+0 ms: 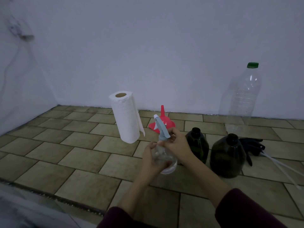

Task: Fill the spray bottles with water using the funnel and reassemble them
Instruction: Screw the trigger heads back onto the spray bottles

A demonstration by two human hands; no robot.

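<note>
Two dark spray bottles (227, 156) uncapped, right of centre on tiled counter (65, 145). Clear spray bottle (164, 157) mid-counter: left hand (152, 159) grip wrapped round body, right hand (176, 143) grip pinching collar under blue trigger head (162, 127). Red funnel (162, 120) inverted near back edge.

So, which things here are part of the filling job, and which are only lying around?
For the job:
clear spray bottle, held by left hand and right hand
red funnel
two dark bottles
black spray heads
big plastic bottle

Lying about:
paper towel roll
</note>
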